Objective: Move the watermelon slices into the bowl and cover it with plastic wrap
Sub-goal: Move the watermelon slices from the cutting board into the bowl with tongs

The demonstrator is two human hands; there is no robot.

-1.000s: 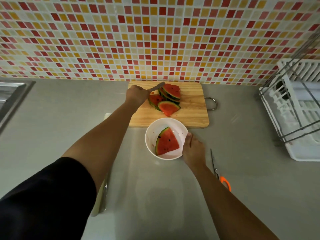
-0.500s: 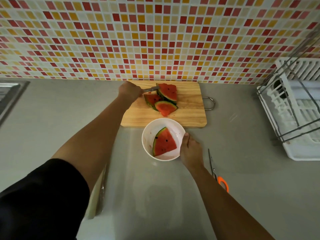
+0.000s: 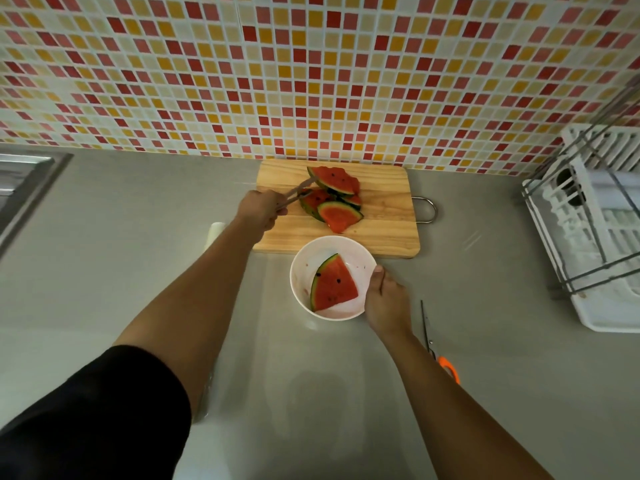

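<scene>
A white bowl stands on the grey counter just in front of a wooden cutting board. One watermelon slice lies inside the bowl. Several more slices are piled on the board. My left hand grips metal tongs whose tips touch the left edge of the pile. My right hand holds the bowl's right rim, thumb on the edge. A plastic wrap roll shows partly beside and under my left forearm.
Scissors with an orange handle lie right of my right arm. A white dish rack with wire frame fills the right side. A sink edge is at far left. The tiled wall stands directly behind the board.
My left hand has drawn back to the left of the slices, with the tongs' tips still at the pile. My right hand has stayed on the bowl's rim.
</scene>
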